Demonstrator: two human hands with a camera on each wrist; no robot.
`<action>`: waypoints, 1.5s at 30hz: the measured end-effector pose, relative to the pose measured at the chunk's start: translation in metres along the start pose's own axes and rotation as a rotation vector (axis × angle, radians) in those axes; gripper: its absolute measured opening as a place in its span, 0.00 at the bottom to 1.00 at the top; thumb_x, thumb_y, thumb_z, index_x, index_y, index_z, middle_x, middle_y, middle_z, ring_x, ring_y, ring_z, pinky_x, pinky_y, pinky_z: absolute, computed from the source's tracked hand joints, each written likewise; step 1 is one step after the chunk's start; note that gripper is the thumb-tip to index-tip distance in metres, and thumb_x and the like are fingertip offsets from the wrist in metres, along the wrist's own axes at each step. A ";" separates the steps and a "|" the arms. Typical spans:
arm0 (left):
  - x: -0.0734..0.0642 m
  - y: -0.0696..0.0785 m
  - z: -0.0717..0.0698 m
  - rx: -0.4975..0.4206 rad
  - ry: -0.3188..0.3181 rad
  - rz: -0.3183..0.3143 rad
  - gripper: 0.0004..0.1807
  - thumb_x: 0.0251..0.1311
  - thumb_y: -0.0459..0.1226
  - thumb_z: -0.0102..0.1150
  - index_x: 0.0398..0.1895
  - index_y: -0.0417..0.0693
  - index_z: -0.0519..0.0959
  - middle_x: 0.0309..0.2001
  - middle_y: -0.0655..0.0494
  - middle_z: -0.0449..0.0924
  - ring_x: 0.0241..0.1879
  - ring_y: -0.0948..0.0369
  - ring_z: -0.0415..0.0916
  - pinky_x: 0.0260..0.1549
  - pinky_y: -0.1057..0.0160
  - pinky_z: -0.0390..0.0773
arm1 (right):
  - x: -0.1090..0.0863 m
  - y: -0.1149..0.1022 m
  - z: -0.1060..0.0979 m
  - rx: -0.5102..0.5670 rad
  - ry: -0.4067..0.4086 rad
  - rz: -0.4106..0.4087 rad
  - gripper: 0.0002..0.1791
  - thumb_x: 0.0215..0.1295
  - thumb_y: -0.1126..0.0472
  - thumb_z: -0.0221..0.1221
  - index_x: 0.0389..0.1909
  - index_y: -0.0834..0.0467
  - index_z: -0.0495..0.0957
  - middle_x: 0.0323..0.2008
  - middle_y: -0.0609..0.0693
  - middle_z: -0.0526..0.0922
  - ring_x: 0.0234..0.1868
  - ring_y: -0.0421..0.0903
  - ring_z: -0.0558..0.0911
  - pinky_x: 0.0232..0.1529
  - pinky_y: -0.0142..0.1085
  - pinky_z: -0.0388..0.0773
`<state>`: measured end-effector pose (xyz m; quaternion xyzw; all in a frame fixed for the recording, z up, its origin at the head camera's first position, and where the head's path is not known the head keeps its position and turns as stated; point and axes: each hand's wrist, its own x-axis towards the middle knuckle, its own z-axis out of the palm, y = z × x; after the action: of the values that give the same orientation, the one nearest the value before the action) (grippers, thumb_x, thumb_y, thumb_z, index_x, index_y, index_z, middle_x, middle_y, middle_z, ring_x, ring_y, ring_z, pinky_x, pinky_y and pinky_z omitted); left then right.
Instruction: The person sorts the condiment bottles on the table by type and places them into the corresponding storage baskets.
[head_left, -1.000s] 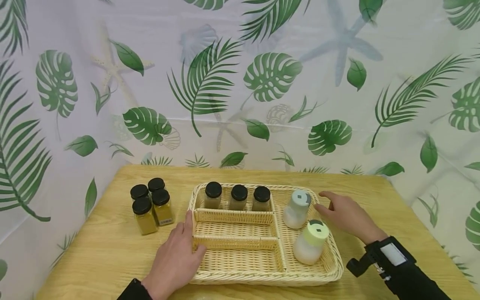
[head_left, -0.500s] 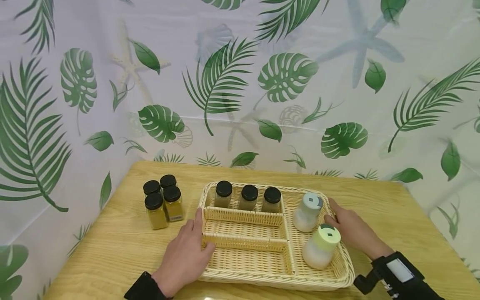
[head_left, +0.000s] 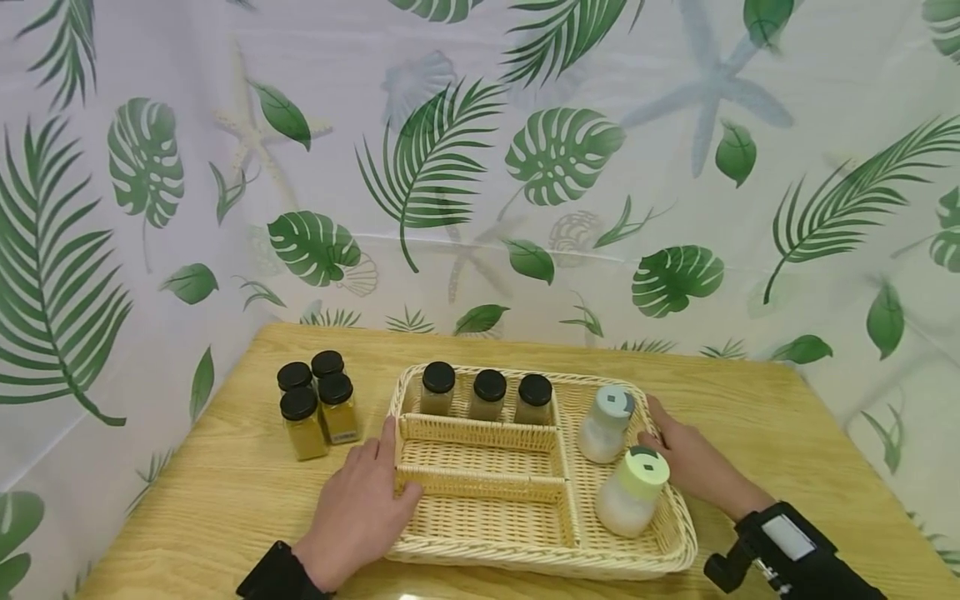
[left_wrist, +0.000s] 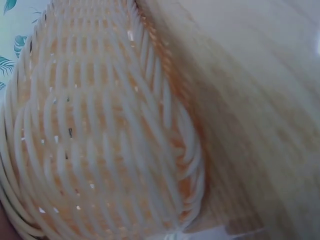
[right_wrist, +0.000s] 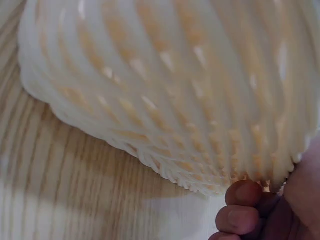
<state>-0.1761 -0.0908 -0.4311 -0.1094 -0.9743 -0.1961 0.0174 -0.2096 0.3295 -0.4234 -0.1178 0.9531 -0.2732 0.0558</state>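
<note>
A woven wicker basket (head_left: 525, 560) with compartments stands on the table. My left hand (head_left: 358, 508) holds its left side, thumb over the rim and fingers along the outside. At the right side my right hand (head_left: 701, 462) grips the rim; in the right wrist view its curled fingers (right_wrist: 242, 192) lie against the basket wall (right_wrist: 165, 75). Three black-lidded jars (head_left: 489, 396) stand in the back compartment. The right compartment holds a grey-topped shaker bottle (head_left: 603, 433) and a yellow-green-topped one (head_left: 630, 496). The left wrist view shows mostly the woven wall (left_wrist: 95, 115).
Several black-lidded jars of yellow contents (head_left: 318, 417) stand grouped left of the basket on the wooden table (head_left: 202, 500). A leaf-printed cloth (head_left: 465, 183) hangs behind the table and along its sides.
My right hand has closed onto the basket's right rim, where it was beside it with fingers spread. The left hand stays at the left rim. The head view has shifted slightly.
</note>
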 end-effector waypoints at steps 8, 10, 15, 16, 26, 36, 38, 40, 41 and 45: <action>0.002 0.001 -0.012 0.028 0.014 0.031 0.44 0.58 0.52 0.50 0.72 0.35 0.54 0.55 0.39 0.71 0.54 0.48 0.65 0.43 0.46 0.76 | 0.002 -0.001 0.006 0.042 0.042 0.025 0.37 0.76 0.55 0.42 0.72 0.71 0.36 0.22 0.53 0.76 0.22 0.44 0.73 0.29 0.41 0.70; 0.002 0.001 -0.016 0.022 0.026 0.038 0.42 0.58 0.51 0.51 0.71 0.35 0.56 0.55 0.39 0.71 0.54 0.48 0.66 0.43 0.46 0.75 | 0.002 -0.001 0.006 0.075 0.036 0.039 0.38 0.76 0.55 0.42 0.72 0.70 0.34 0.16 0.49 0.70 0.17 0.43 0.69 0.25 0.39 0.69; 0.006 -0.001 -0.032 0.018 0.139 0.065 0.37 0.57 0.48 0.54 0.66 0.34 0.64 0.52 0.38 0.73 0.51 0.46 0.68 0.40 0.44 0.77 | 0.000 -0.001 0.007 0.100 0.043 0.051 0.38 0.76 0.55 0.42 0.73 0.69 0.34 0.14 0.47 0.67 0.13 0.42 0.66 0.17 0.36 0.66; 0.008 -0.003 -0.037 0.019 0.165 0.068 0.36 0.57 0.47 0.54 0.64 0.33 0.66 0.51 0.38 0.73 0.50 0.47 0.68 0.39 0.45 0.77 | 0.001 -0.002 0.008 0.101 0.045 0.048 0.38 0.76 0.56 0.42 0.72 0.70 0.35 0.14 0.47 0.67 0.13 0.42 0.66 0.17 0.36 0.67; 0.027 -0.036 -0.059 0.174 0.451 0.168 0.25 0.51 0.37 0.58 0.52 0.31 0.76 0.45 0.37 0.74 0.45 0.43 0.68 0.35 0.41 0.70 | 0.004 -0.002 0.011 0.084 0.049 0.028 0.37 0.75 0.58 0.42 0.72 0.72 0.35 0.14 0.45 0.65 0.12 0.40 0.65 0.17 0.35 0.67; 0.046 -0.050 -0.055 0.280 0.471 0.182 0.24 0.49 0.36 0.63 0.51 0.34 0.78 0.45 0.37 0.75 0.46 0.42 0.68 0.39 0.38 0.68 | 0.001 0.001 0.008 0.071 0.037 0.039 0.38 0.76 0.55 0.42 0.72 0.72 0.34 0.13 0.44 0.64 0.12 0.40 0.64 0.17 0.34 0.66; 0.048 -0.052 -0.054 0.300 0.476 0.178 0.22 0.48 0.36 0.63 0.48 0.35 0.79 0.44 0.38 0.76 0.44 0.43 0.69 0.39 0.39 0.68 | 0.003 0.001 0.008 0.064 0.043 0.032 0.38 0.76 0.54 0.41 0.72 0.71 0.35 0.13 0.43 0.63 0.12 0.39 0.63 0.16 0.33 0.64; 0.049 -0.054 -0.054 0.317 0.476 0.181 0.20 0.49 0.36 0.63 0.46 0.35 0.80 0.42 0.39 0.77 0.42 0.44 0.69 0.37 0.40 0.69 | 0.004 0.001 0.009 0.061 0.054 0.026 0.37 0.76 0.55 0.41 0.72 0.71 0.35 0.13 0.43 0.63 0.13 0.40 0.63 0.17 0.34 0.65; 0.049 -0.056 -0.054 0.328 0.473 0.184 0.19 0.49 0.36 0.63 0.45 0.35 0.80 0.41 0.39 0.77 0.40 0.44 0.70 0.37 0.40 0.69 | 0.004 0.000 0.010 0.067 0.054 0.032 0.37 0.76 0.55 0.41 0.72 0.70 0.36 0.13 0.44 0.63 0.13 0.40 0.63 0.16 0.34 0.64; 0.054 -0.058 -0.054 0.345 0.470 0.190 0.19 0.48 0.36 0.64 0.44 0.35 0.80 0.41 0.38 0.76 0.39 0.44 0.70 0.35 0.41 0.70 | 0.006 -0.001 0.008 0.079 0.051 0.040 0.37 0.76 0.56 0.42 0.72 0.71 0.36 0.13 0.44 0.65 0.13 0.40 0.64 0.17 0.34 0.66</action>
<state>-0.2423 -0.1529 -0.3988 -0.1472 -0.9479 -0.0453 0.2787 -0.2135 0.3229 -0.4300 -0.0893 0.9449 -0.3123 0.0416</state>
